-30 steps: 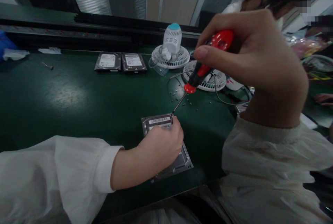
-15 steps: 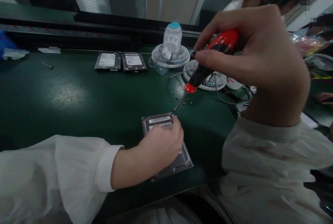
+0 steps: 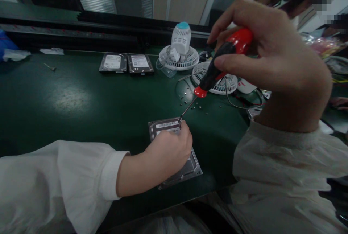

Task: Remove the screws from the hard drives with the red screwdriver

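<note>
Hard drive (image 3: 187,171) under screwdriver (image 3: 210,76), two hands at work

Head view, sole view of the set.

Item: hard drive, one, silver-grey, with white barcode labels. Lies flat on the green worktop (image 3: 67,121), near its front edge, set at a slight angle. Middle portion hidden beneath the left hand.

Item: screwdriver, one, red and black handle, slim metal shaft. Held aslant, handle up and to the right, tip down at the drive's far right corner. Exact seat of the tip hidden by fingers.

Right hand (image 3: 274,49): raised above the worktop, gripping the screwdriver's handle between thumb and bent fingers; pale sleeve (image 3: 282,168) at the wrist.

Left hand (image 3: 170,150): laid across the hard drive, fingers curled down, fingertips beside the screwdriver's tip. Whether they pinch anything cannot be told. White sleeve (image 3: 62,176) at the wrist.

Surroundings, far side of worktop: two further drives, a left one (image 3: 113,62) and a right one (image 3: 140,63), side by side, labels up. To their right, a white fan body (image 3: 181,41) with blue top, upright on a round white grille (image 3: 193,62); just beside, a second white grille (image 3: 201,70), partly behind the screwdriver. Small loose screws (image 3: 199,107), scattered between the grilles and the hard drive.

Right edge: part of a co-worker's hand (image 3: 339,102), hold unclear.
</note>
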A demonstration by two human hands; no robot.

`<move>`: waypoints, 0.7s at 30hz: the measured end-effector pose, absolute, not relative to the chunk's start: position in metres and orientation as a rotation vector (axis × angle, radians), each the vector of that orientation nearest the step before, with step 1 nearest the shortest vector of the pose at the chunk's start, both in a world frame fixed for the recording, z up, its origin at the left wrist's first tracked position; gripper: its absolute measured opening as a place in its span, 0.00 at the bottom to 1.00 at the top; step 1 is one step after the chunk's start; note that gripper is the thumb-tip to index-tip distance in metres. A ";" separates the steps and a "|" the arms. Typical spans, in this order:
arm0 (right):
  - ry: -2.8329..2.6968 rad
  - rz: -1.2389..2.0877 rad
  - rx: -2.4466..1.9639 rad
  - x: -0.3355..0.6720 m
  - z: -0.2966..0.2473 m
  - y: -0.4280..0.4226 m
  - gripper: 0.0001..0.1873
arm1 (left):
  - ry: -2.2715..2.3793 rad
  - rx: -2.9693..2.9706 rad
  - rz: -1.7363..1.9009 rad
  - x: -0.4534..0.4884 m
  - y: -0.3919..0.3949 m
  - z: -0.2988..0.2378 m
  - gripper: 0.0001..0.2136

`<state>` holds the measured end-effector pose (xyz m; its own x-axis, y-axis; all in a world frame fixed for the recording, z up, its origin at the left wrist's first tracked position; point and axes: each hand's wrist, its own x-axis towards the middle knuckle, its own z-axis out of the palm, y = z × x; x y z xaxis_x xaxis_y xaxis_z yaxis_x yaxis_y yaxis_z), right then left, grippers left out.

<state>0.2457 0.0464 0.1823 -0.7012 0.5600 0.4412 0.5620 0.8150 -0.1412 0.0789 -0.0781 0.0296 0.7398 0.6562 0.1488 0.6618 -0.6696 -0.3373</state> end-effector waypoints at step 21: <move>-2.562 0.212 -0.631 0.247 0.179 0.044 0.18 | -1.008 -2.550 -0.047 0.078 -0.078 0.029 0.19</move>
<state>0.2469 0.0436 0.1790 -0.7735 0.4715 0.4235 0.3957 0.8813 -0.2585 0.0776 -0.0784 0.0294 0.7400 0.6498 0.1738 0.6632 -0.6618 -0.3495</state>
